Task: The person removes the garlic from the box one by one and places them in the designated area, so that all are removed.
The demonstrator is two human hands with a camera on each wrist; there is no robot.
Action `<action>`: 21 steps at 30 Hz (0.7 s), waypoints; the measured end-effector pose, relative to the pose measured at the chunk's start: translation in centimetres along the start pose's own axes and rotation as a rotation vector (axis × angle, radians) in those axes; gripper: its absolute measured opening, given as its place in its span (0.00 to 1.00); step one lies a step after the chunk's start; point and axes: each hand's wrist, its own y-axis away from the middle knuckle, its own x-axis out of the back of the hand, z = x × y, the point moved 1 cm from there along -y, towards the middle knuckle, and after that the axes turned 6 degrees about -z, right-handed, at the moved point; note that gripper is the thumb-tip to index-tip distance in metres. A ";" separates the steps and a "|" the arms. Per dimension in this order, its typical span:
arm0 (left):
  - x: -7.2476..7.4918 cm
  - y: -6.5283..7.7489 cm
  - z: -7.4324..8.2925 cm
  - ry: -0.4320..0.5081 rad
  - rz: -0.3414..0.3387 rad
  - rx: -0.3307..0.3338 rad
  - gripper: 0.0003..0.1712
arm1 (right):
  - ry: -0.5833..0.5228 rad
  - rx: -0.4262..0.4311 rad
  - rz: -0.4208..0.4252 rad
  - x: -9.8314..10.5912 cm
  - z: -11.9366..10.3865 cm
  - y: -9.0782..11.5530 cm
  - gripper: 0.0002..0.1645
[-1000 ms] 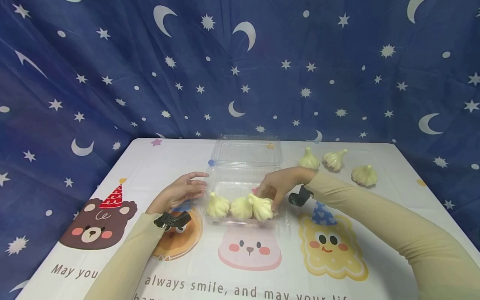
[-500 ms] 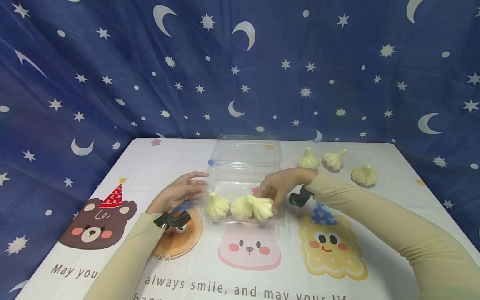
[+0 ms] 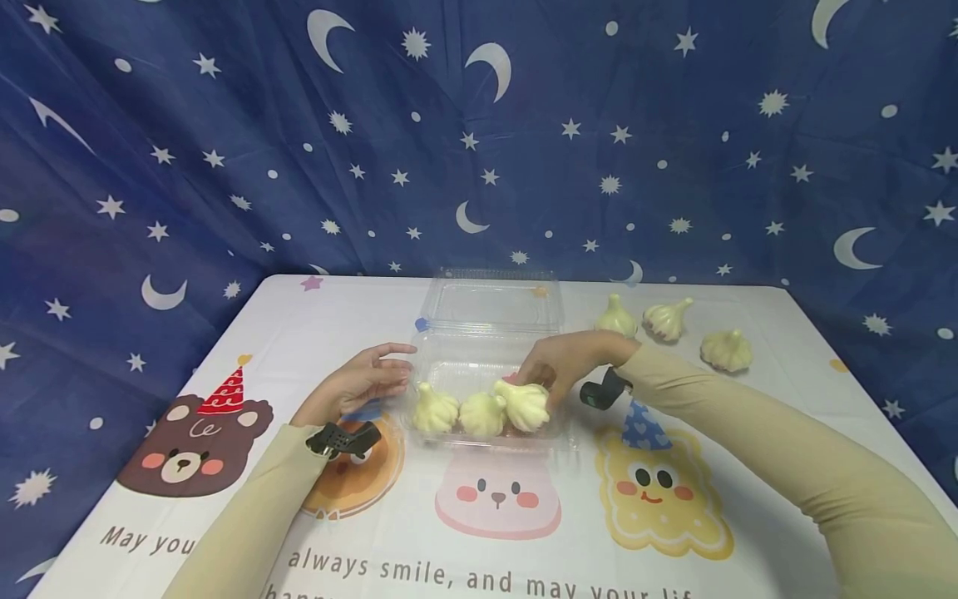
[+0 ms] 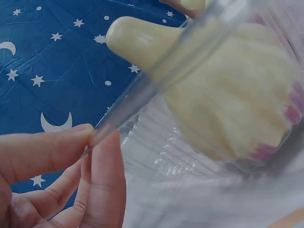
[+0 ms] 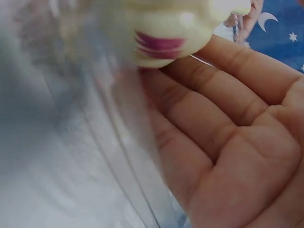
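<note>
A clear plastic clamshell box [image 3: 449,345] lies with its lid folded back. Three pale garlic bulbs sit in a row along its near side: a left bulb [image 3: 435,409], a middle bulb [image 3: 481,414] and a right bulb [image 3: 527,406]. My left hand [image 3: 367,381] pinches the box's left rim between thumb and fingers, plain in the left wrist view. My right hand [image 3: 565,362] reaches in from the right and grips the right bulb, its fingers behind and under it. In the right wrist view that garlic bulb [image 5: 166,31] shows a purple patch over the fingers [image 5: 190,104].
Beyond the right forearm lie three more garlic bulbs: one upright [image 3: 616,316], one tilted [image 3: 668,319] and one farther right [image 3: 727,350]. The white tablecloth [image 3: 359,316] bears cartoon prints. A blue starry curtain [image 3: 539,216] hangs behind the table.
The right bulb has risen slightly and turned in my right hand, which has shifted a little. The middle bulb has turned, its stem now showing toward the right. My left hand stays put.
</note>
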 end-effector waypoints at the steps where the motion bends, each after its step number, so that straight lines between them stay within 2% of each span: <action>1: 0.0 0.0 0.0 0.003 0.001 0.002 0.33 | 0.011 -0.014 0.021 0.1 0.0 0.3 0.37; 4: -0.1 0.0 0.0 0.000 0.001 0.003 0.34 | 0.013 -0.038 0.065 0.4 -0.2 1.0 0.35; 11: 0.2 0.0 -0.1 -0.025 -0.030 -0.005 0.34 | -0.041 0.052 0.137 1.2 0.0 2.8 0.29; 17: 0.5 -0.1 -0.1 -0.016 -0.047 -0.007 0.35 | -0.096 0.034 0.244 1.7 -0.1 5.1 0.33; 21: 0.5 -0.1 -0.1 -0.024 -0.054 -0.009 0.35 | -0.085 -0.019 0.339 1.8 0.0 6.9 0.34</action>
